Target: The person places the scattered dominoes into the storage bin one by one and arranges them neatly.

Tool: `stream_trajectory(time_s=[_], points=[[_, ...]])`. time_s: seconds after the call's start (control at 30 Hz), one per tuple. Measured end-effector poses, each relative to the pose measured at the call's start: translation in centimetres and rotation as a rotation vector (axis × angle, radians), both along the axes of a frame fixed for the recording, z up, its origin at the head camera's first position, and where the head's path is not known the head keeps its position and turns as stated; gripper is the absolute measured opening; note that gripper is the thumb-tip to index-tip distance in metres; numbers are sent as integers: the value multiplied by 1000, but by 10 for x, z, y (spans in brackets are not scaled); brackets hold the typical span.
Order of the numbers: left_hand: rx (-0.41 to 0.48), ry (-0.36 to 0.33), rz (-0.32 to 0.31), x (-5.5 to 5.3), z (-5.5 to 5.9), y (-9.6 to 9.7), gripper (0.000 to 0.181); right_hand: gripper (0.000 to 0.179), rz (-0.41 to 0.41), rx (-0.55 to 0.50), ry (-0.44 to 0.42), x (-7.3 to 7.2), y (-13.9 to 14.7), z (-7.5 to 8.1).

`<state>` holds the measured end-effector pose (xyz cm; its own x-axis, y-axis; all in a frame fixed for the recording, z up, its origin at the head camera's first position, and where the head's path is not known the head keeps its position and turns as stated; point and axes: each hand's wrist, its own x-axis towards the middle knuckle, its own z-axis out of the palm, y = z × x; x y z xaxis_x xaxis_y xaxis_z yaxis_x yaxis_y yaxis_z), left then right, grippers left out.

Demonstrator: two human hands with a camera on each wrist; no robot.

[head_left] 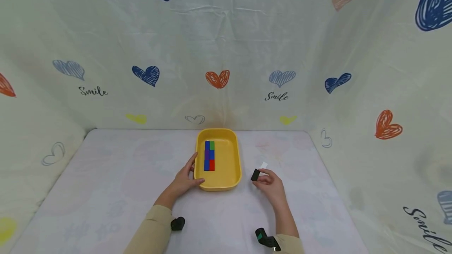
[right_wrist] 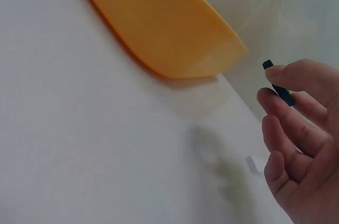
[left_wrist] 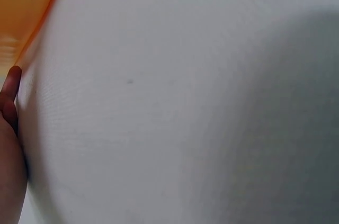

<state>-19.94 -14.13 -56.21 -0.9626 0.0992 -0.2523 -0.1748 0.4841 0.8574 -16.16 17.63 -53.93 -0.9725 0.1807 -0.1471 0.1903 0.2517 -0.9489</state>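
Observation:
A yellow tray [head_left: 227,164] sits at the middle of the table. My left hand [head_left: 183,181] holds its near left corner, the thumb at the near rim and the fingers along the outer left wall. Inside, several coloured blocks [head_left: 209,156] in blue, purple, green and red lie in two touching columns near the left wall. Right of the tray, my right hand [head_left: 271,186] pinches a small black block [right_wrist: 279,83] between thumb and fingertips, raised over the table. Just beyond those fingers a white block [head_left: 263,165] lies on the table, partly covered by the hand in the head view.
The table [head_left: 116,175] has a pale cloth. A hanging cloth with printed hearts [head_left: 217,79] rises behind its far edge and along both sides. Black devices are strapped on the left wrist [head_left: 177,224] and the right wrist [head_left: 266,239].

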Motion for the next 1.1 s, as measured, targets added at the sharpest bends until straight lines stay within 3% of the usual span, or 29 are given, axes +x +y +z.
stream_trajectory(time_s=[0.33, 0.57, 0.7, 0.9, 1.1], points=[[-48, 17, -55, -1, -1, -6, 121, 49, 103, -93, 16, -5, -26, 27], [-78, 66, -97, -2, -4, -8, 128, 47, 199, -115, 36, 0, -56, 66], [-82, 83, -103, -2, -5, -8, 128, 47, 226, -102, 27, -2, -70, 73], [-87, 93, -105, -2, -4, -8, 128, 45, 300, -79, 40, -9, -86, 75], [-92, 83, -106, -2, -3, -6, 126, 48, 319, -45, 45, -28, -95, 40]])
